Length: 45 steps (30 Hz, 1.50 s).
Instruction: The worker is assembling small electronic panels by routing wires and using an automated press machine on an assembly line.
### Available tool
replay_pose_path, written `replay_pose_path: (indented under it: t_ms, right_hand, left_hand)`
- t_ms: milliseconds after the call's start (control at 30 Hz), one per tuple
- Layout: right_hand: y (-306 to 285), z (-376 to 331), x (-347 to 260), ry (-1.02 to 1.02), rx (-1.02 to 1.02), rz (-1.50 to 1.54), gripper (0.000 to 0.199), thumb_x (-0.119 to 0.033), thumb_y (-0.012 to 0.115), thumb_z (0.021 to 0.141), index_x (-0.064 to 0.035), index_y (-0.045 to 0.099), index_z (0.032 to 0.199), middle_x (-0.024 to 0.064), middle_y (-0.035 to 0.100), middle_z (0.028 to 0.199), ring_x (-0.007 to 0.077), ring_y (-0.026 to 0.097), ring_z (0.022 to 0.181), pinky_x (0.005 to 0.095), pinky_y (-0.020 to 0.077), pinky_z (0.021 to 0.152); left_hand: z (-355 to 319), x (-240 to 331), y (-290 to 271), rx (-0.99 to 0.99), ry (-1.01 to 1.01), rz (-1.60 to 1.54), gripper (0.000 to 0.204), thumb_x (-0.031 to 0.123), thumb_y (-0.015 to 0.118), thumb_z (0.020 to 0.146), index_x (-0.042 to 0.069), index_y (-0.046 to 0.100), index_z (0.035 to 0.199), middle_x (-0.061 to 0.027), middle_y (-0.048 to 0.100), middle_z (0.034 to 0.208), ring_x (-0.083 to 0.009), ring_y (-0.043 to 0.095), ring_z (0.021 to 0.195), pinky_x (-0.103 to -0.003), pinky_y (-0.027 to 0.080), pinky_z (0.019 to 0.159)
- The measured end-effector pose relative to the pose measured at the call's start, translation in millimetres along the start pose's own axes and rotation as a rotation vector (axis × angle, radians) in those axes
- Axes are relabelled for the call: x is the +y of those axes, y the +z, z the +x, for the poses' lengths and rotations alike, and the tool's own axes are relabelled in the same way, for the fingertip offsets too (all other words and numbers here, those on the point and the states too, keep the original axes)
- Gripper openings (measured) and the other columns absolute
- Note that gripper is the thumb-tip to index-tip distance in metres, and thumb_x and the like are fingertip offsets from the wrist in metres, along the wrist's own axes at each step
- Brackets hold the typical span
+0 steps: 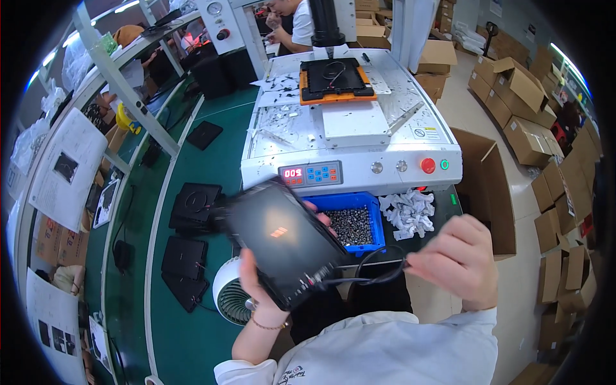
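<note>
Nearest, the person's left hand (pixel 263 292) holds a flat black panel (pixel 282 247) tilted up in front of the chest, its grip closed around the panel's lower edge, thumb on the near face and fingertips showing past the far edge. A thin black cable (pixel 375 273) runs from the panel's lower right corner to the right hand (pixel 459 260), which sits to the right of the panel with its grip pinching the cable's looped end. Just below and left of the panel stands a small white fan (pixel 228 295) on the green table (pixel 160 333). Left of the panel, several more flat black panels (pixel 186 256) lie on that table, some stacked. Behind the panel, a blue bin (pixel 359 221) holds small dark metal parts, and to the bin's right lies a heap of crumpled white paper scraps (pixel 407 212). Farther behind the panel sits a white machine (pixel 353 151) with a red number display, blue buttons, a red button and a green one on its front. On the machine's top rests an orange-framed black tray (pixel 335 80). Beyond the machine, another person (pixel 292 25) sits. Far right of the panel, brown cardboard boxes (pixel 526 109) crowd the floor.
</note>
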State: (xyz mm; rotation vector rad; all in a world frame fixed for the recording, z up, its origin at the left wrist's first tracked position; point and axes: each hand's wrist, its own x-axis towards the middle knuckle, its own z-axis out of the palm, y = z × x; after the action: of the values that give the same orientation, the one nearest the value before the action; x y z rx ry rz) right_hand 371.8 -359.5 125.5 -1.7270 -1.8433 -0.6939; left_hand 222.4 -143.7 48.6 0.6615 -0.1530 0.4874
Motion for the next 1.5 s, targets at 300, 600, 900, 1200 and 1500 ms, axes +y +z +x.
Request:
replay_pose_path:
  t_ms: [300,600,900,1200,1500]
  right_hand:
    - [39.0,-35.3,-2.7,0.234,-0.289,0.375,0.049,-0.038,0.089,0.057,-0.007,0.069,0.09,0.0032,0.066,0.085,0.0225,0.058,0.076,0.0299,0.0485,0.066]
    - [111.7,-30.5,-47.4,0.418,-0.107,1.012,0.018,-0.002,0.068,0.087,-0.0003,0.064,0.105,0.0081,0.066,0.096,0.0169,0.063,0.078,0.027,0.0519,0.069]
    - [119.9,-39.9,-71.8,0.739,-0.062,1.673,0.01,-0.002,0.061,0.094,0.0064,0.063,0.097,0.0088,0.065,0.089,0.0111,0.063,0.076,0.0236,0.0513,0.068]
    - [118.1,-41.8,-73.6,0.911,-0.071,1.642,0.01,-0.003,0.07,0.089,0.0052,0.069,0.083,0.0106,0.07,0.075,0.0094,0.063,0.061,0.0203,0.049,0.055]
    - [125.5,-41.1,-75.7,1.026,-0.026,1.72,0.012,-0.004,0.07,0.089,0.0048,0.065,0.081,0.0123,0.07,0.077,0.0108,0.065,0.06,0.0215,0.05,0.053]
  left_hand:
    - [-2.3,10.6,6.4,0.002,0.43,0.019,0.103,0.066,0.062,0.082,0.008,0.017,0.154,-0.0247,0.021,0.155,-0.0452,0.027,0.141,-0.061,0.021,0.115]
    - [-2.4,-18.7,1.5,-0.1,0.363,0.063,0.113,0.077,0.059,0.077,0.013,0.009,0.156,-0.0201,0.015,0.157,-0.0421,0.023,0.143,-0.06,0.022,0.116]
    - [-5.5,-14.3,5.2,0.004,0.207,-0.266,0.113,0.077,0.059,0.075,0.01,0.015,0.154,-0.0207,0.022,0.154,-0.0392,0.032,0.139,-0.06,0.025,0.115]
    - [-11.1,-29.7,6.8,0.027,0.264,-0.029,0.118,0.079,0.064,0.069,0.011,0.018,0.154,-0.021,0.026,0.152,-0.0381,0.035,0.137,-0.063,0.022,0.115]
    - [-15.2,-31.5,5.8,0.056,0.261,0.005,0.118,0.082,0.06,0.069,0.012,0.017,0.154,-0.0198,0.025,0.153,-0.0361,0.037,0.136,-0.06,0.028,0.114]
